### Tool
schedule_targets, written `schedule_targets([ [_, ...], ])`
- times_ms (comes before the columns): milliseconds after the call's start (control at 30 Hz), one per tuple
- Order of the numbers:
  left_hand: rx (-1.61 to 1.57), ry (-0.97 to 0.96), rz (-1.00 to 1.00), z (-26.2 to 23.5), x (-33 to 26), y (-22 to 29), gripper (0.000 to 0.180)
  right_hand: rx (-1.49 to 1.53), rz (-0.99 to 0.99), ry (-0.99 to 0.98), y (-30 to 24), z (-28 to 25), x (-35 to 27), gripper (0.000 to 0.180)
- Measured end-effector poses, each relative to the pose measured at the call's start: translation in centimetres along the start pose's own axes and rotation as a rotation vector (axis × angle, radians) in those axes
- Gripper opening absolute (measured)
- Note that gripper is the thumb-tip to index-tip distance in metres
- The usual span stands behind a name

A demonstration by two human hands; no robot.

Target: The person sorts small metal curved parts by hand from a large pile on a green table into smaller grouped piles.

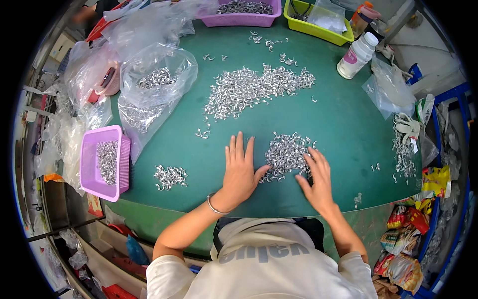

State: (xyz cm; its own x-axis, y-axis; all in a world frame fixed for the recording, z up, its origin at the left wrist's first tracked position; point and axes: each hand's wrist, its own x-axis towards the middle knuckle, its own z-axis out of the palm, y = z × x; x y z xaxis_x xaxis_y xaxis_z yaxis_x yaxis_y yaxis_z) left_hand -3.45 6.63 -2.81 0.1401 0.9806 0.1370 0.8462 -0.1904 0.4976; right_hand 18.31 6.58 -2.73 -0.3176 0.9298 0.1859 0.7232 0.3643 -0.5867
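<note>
A pile of small curved silvery metal pieces [286, 155] lies on the green tabletop, between my two hands. My left hand [240, 172] rests flat at its left side, fingers pointing away from me and thumb touching the pile's edge. At the right side, my right hand [317, 180] has its fingers apart, fingertips against the pieces. Neither hand holds anything that I can see. Farther off spreads a larger heap of the same pieces [249, 89], and a smaller heap [170, 177] sits to the left.
Left stand a purple basket [123, 164] and an open clear bag [184, 74], both with metal pieces. A purple tray [239, 20] and a yellow-green tray [318, 33] line the far edge. A white bottle [356, 57] stands far right; loose pieces [404, 157] lie near the right edge.
</note>
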Motion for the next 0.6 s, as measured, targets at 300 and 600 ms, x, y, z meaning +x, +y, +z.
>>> schedule_targets([
  [300,-0.049,-0.127,0.336,1.4,0.7,2.2,0.061,-0.086,-0.219,-0.047,-0.6,0.3,-1.1,0.029],
  [600,0.135,-0.139,0.38,1.6,2.9,0.9,0.043,0.161,-0.061,0.295,0.9,-1.8,-1.5,0.013],
])
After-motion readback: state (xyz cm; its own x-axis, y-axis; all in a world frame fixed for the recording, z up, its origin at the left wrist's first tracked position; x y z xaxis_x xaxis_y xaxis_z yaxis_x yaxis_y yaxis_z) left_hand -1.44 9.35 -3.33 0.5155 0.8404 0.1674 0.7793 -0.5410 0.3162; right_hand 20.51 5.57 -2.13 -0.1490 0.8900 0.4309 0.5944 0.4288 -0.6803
